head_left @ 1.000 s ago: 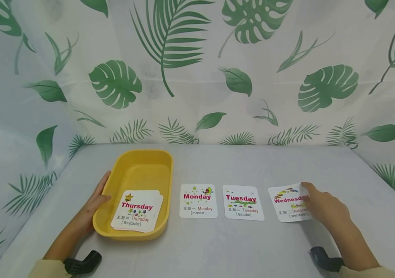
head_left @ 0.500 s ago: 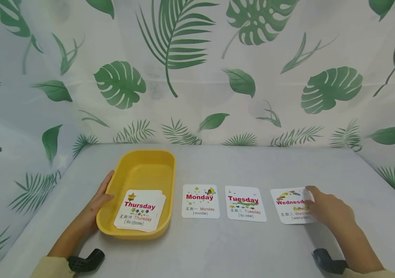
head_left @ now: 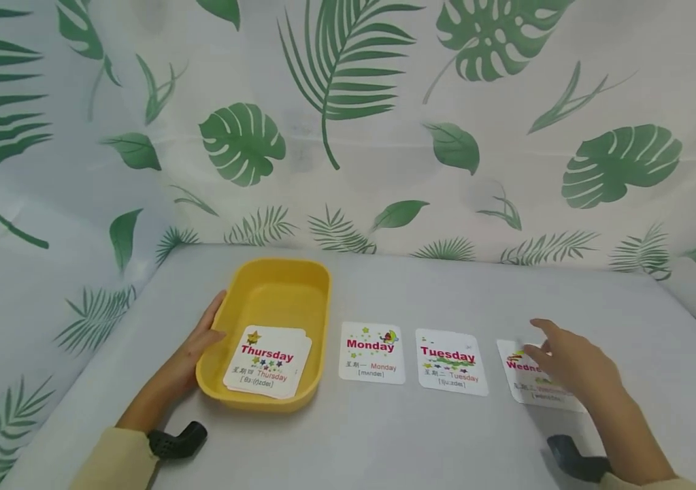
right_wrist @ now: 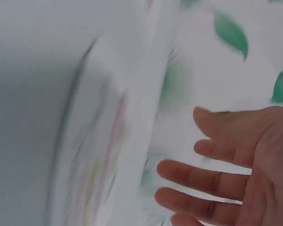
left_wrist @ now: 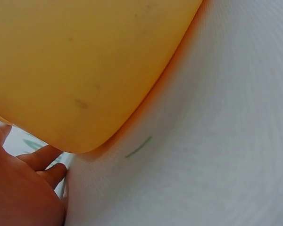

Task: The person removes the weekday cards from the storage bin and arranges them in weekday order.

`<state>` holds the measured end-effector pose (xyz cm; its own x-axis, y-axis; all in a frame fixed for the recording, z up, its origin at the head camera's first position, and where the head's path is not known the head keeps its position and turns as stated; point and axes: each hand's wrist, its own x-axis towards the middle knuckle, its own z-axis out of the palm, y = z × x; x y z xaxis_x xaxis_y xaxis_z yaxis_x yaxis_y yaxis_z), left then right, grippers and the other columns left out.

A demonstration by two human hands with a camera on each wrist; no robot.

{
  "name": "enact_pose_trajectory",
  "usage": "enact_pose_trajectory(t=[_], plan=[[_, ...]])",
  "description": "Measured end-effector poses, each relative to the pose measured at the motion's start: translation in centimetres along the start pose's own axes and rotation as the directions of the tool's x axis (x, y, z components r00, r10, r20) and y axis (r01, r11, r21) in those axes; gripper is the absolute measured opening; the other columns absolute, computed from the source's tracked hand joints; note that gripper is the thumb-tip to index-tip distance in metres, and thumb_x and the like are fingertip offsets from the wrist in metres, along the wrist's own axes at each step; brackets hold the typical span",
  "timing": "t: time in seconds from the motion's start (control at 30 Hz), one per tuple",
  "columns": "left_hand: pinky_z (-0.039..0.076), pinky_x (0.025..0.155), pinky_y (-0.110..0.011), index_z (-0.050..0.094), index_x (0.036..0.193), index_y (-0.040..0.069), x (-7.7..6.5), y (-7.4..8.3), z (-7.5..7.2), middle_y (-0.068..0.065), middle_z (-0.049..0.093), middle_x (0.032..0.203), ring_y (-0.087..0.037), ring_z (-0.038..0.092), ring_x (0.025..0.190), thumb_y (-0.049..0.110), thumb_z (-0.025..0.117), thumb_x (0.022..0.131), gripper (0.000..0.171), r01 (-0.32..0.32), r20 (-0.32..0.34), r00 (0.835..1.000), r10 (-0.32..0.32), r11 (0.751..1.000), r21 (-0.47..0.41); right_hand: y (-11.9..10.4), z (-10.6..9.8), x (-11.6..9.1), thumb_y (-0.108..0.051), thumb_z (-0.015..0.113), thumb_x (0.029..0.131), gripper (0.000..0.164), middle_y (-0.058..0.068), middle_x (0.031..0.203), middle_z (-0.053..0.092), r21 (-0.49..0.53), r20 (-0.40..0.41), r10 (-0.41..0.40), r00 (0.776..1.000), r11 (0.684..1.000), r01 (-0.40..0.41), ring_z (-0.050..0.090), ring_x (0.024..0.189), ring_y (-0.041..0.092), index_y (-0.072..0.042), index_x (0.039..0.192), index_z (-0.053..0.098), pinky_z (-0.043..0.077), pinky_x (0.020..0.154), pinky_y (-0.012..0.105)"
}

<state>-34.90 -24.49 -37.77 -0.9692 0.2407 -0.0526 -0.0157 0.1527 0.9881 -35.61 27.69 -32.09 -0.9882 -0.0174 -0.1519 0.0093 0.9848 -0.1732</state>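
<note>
My left hand (head_left: 197, 350) lies against the left side of the yellow tray (head_left: 280, 292), its thumb at the rim and its fingers along the outer wall. In the tray, a Thursday card (head_left: 267, 362) tops a small stack of white cards. My right hand (head_left: 577, 364) is over the Wednesday card (head_left: 522, 388), hiding its right part, with thumb and index finger spread apart. Nothing is between its fingers in the right wrist view, where the card (right_wrist: 94, 155) appears blurred beside them. A Monday card (head_left: 372, 354) and a Tuesday card (head_left: 452, 363) lie face up between tray and right hand.
The cards and tray stand on a pale table (head_left: 384, 435). Behind it hangs a white cloth (head_left: 378, 170) printed with green leaves, which continues along both sides. Black curved devices (head_left: 179, 441) are worn at both wrists.
My right hand has let go of the Wednesday card and its fingers have spread above it. The card now lies flat. The whole head view has shifted, while the left hand stays at the tray.
</note>
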Motion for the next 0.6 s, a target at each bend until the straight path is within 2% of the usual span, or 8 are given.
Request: enact_pose_trajectory(t=[0.03,0.13,0.23,0.27,0.4,0.6], plan=[[0.022,0.099,-0.007,-0.005,0.146,0.032,0.1,0.0,0.0,0.005,-0.006,0.154,-0.022,0.003,0.141,0.015,0.031,0.093,0.066,-0.002,0.004,1.000,0.002,1.000,-0.007,-1.3,-0.1,0.2,-0.030,0.056,0.086,0.061,0.028,0.105,0.058,0.023,-0.009,-0.044,0.999,0.999,0.044,0.059,0.080,0.034,0.002,0.133,0.034,0.045,0.060,0.044],[0.015,0.111,-0.026,-0.005,0.147,0.030,0.5,0.1,-0.1,0.004,-0.006,0.155,-0.023,0.004,0.141,0.013,0.030,0.092,0.067,-0.012,0.008,1.000,0.012,1.000,-0.024,-6.0,-0.5,0.9,-0.029,0.056,0.087,0.059,0.026,0.108,0.058,0.079,-0.027,-0.152,0.988,0.985,0.153,0.059,0.083,0.033,0.000,0.134,0.036,0.048,0.062,0.043],[0.007,0.111,-0.044,-0.005,0.147,0.029,0.7,0.0,-0.2,0.003,-0.006,0.155,-0.024,0.005,0.141,0.011,0.030,0.090,0.069,-0.022,0.006,1.000,0.022,0.999,-0.046,-10.9,-0.9,1.8,-0.029,0.056,0.088,0.056,0.022,0.111,0.060,0.102,-0.038,-0.242,0.969,0.964,0.245,0.058,0.095,0.037,-0.005,0.135,0.039,0.048,0.070,0.047],[0.008,0.111,-0.046,-0.005,0.147,0.029,0.7,0.0,-0.2,0.002,-0.006,0.155,-0.025,0.006,0.141,0.011,0.030,0.090,0.069,-0.025,0.005,1.000,0.026,0.998,-0.051,-12.5,-1.0,2.1,-0.029,0.056,0.088,0.055,0.021,0.112,0.060,0.103,-0.042,-0.272,0.961,0.956,0.275,0.056,0.100,0.038,-0.006,0.135,0.040,0.048,0.073,0.048],[0.010,0.111,-0.045,-0.005,0.147,0.029,0.8,-0.4,-0.2,0.001,-0.005,0.155,-0.026,0.008,0.141,0.010,0.030,0.090,0.070,-0.016,0.000,1.000,0.016,0.998,-0.064,-17.9,-0.6,3.0,-0.029,0.057,0.088,0.051,0.016,0.115,0.061,0.098,-0.026,-0.363,0.931,0.926,0.364,0.055,0.105,0.034,-0.010,0.134,0.043,0.047,0.081,0.048],[0.014,0.111,-0.043,-0.004,0.147,0.029,0.8,-0.4,-0.3,0.000,-0.003,0.155,-0.027,0.011,0.140,0.010,0.030,0.090,0.069,-0.018,-0.013,1.000,0.017,0.998,-0.058,-24.2,1.0,3.7,-0.035,0.060,0.085,0.053,0.013,0.123,0.055,0.067,-0.021,-0.450,0.893,0.890,0.451,0.052,0.109,0.029,-0.011,0.131,0.049,0.045,0.090,0.045]])
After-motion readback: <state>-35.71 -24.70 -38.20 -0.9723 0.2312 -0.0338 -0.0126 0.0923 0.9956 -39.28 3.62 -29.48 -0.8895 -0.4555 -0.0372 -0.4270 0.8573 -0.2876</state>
